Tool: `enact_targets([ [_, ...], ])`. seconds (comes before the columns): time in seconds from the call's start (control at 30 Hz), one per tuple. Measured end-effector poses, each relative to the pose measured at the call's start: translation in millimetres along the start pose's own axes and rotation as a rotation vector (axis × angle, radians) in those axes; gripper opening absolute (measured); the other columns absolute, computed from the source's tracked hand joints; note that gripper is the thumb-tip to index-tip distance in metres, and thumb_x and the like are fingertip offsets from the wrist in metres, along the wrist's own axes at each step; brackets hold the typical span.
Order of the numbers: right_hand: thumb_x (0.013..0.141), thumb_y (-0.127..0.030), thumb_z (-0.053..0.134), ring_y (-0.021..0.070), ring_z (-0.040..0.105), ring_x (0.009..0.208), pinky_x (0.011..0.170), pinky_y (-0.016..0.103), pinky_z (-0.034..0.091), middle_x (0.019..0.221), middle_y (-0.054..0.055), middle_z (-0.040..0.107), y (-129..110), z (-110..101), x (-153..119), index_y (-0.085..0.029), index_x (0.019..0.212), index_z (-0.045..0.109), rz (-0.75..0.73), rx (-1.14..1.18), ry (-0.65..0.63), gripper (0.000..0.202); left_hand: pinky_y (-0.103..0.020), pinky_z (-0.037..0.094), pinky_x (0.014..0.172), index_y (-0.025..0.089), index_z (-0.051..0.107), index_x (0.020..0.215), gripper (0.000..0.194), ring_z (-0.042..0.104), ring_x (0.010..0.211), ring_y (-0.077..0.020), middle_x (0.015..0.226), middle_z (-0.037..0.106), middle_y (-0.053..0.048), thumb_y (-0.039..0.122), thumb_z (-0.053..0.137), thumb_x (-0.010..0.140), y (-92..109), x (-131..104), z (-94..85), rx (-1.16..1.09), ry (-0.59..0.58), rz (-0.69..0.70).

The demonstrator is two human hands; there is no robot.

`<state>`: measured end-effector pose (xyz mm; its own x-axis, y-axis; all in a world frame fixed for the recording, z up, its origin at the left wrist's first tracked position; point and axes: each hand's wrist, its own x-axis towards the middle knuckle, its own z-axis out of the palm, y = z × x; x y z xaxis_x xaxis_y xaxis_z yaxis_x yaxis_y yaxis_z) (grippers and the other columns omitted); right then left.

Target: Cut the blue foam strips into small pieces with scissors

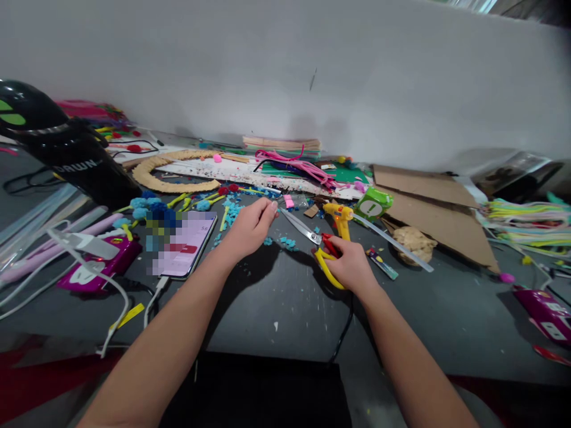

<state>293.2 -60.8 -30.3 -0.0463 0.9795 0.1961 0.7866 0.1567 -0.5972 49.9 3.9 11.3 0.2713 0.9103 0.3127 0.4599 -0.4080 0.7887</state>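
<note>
My right hand [350, 261] is wrapped round the red and yellow handles of a pair of scissors [303, 229]. The blades point up and left, their tip close to the fingertips of my left hand [256, 223]. Those fingers are pinched together; what they hold, if anything, is too small to make out. Small light-blue pieces [288, 242] lie on the grey table [276, 297] below and left of the hands. A yellow glue gun [341, 218] with a long clear glue stick stands just behind my right hand.
At the left are a black bottle [89, 160], a phone [187, 241] with a white cable and a purple box [100, 264]. Cardboard [437, 220], a beige lump [414, 244] and a green box [373, 204] lie at the right. Behind are pink strands [303, 169] and a beige ring [151, 178].
</note>
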Motion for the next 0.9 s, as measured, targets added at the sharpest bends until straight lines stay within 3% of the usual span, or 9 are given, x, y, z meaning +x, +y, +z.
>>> enact_targets([
  [0.2, 0.068, -0.024, 0.064, 0.0108, 0.039, 0.056, 0.054, 0.023, 0.03, 0.056, -0.005, 0.046, 0.6, -0.9, 0.3, -0.019, 0.066, 0.055, -0.005, -0.027, 0.02, 0.011, -0.026, 0.036, 0.062, 0.019, 0.048, 0.074, 0.035, 0.048, 0.063, -0.0123, 0.068, 0.055, 0.001, 0.042, 0.038, 0.099, -1.7, 0.0, 0.8, 0.006, 0.003, 0.0],
  [0.3, 0.07, -0.032, 0.067, 0.0103, 0.037, 0.055, 0.051, 0.023, 0.029, 0.056, -0.005, 0.044, -2.2, -1.9, 0.0, -0.019, 0.062, 0.051, 0.02, 0.016, 0.041, 0.022, -0.026, 0.035, 0.061, 0.019, 0.048, 0.074, 0.035, 0.047, 0.062, -0.0121, 0.067, 0.054, 0.001, 0.041, 0.038, 0.099, -1.7, -0.7, 1.1, 0.019, 0.015, 0.006],
  [0.5, 0.069, -0.044, 0.071, 0.0097, 0.036, 0.054, 0.049, 0.022, 0.029, 0.056, -0.005, 0.042, -8.3, -3.3, -0.6, -0.019, 0.061, 0.049, 0.036, 0.081, 0.015, 0.035, -0.027, 0.029, 0.057, 0.019, 0.042, 0.066, 0.037, 0.039, 0.056, -0.0106, 0.058, 0.041, 0.004, 0.037, 0.038, 0.099, -0.5, -0.9, 0.8, 0.099, 0.112, 0.052],
  [0.9, 0.069, -0.025, 0.064, 0.01, 0.038, 0.056, 0.051, 0.022, 0.029, 0.057, -0.005, 0.044, -2.1, -1.1, -0.6, -0.018, 0.065, 0.054, -0.002, 0.038, -0.021, 0.013, -0.027, 0.032, 0.059, 0.018, 0.047, 0.069, 0.035, 0.042, 0.058, -0.011, 0.061, 0.046, 0.003, 0.036, 0.039, 0.099, 1.2, -0.9, 0.8, 0.079, 0.068, 0.076],
])
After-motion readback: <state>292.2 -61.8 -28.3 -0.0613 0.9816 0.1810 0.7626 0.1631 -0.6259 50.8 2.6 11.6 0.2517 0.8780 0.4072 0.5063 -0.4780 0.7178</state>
